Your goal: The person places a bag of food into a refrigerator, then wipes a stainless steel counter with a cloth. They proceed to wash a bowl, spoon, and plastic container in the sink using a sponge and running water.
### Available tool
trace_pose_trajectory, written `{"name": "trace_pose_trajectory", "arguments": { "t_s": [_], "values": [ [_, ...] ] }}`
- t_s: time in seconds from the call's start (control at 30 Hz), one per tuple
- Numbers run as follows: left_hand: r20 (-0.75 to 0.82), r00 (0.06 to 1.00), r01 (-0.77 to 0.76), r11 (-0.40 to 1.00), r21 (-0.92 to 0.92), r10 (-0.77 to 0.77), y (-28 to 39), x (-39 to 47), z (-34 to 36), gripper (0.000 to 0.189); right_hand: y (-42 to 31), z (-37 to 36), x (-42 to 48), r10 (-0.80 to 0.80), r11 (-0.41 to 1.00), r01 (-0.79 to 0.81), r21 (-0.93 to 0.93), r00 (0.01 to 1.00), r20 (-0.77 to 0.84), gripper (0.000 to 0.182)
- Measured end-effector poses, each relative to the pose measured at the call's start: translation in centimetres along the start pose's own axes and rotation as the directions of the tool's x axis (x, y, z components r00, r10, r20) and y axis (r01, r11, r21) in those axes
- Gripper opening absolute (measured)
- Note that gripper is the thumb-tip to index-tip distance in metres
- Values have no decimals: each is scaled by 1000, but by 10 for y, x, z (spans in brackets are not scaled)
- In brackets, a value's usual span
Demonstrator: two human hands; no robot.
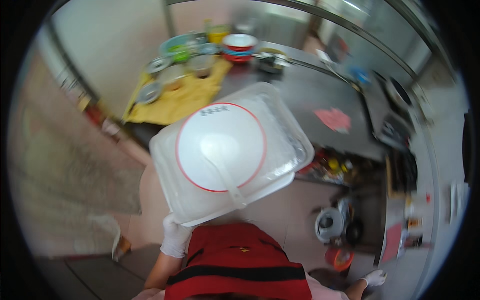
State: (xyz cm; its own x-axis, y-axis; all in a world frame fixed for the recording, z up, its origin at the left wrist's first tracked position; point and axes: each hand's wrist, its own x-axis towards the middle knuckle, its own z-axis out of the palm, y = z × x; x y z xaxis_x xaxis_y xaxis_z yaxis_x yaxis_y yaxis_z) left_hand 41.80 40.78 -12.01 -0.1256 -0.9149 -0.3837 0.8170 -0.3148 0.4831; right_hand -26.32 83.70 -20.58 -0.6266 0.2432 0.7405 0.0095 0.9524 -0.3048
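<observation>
My left hand (175,237), in a white glove, grips the near left corner of a white plastic tub (167,180). On the tub rests a round white plate (197,157) with a red rim and some writing. A white spoon (223,178) lies across the plate, its handle reaching past the rim towards me. Clear plastic film or bagging (283,150) shows inside the tub on the right. Far to the lower right is my right hand (376,278), also gloved, beside a pale surface; its fingers are too small and blurred to read.
Ahead stands a steel counter (296,90) with a yellow cloth (187,101), several jars, stacked bowls (239,48) and a pink cloth (335,119). An orange bucket (339,258) and a pale round pot (329,225) sit low at right. A draped cloth (82,161) hangs left.
</observation>
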Motion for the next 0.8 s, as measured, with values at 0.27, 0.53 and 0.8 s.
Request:
{"name": "trace_pose_trajectory", "arguments": {
  "t_s": [0.27,0.53,0.8],
  "values": [
    [-202,961,-214,970,-116,188,53,0,-79,61,-608,-126,-136,-818,21,-347,938,533,216,30],
    [-377,804,-500,866,-9,461,94,-32,-125,57,-788,-513,-346,-686,-481,-681,552,-99,-720,20],
    [-570,628,-668,743,-45,530,138,-46,-126,57,-773,-805,-528,348,-562,-827,9,-246,-904,33]
  ]
}}
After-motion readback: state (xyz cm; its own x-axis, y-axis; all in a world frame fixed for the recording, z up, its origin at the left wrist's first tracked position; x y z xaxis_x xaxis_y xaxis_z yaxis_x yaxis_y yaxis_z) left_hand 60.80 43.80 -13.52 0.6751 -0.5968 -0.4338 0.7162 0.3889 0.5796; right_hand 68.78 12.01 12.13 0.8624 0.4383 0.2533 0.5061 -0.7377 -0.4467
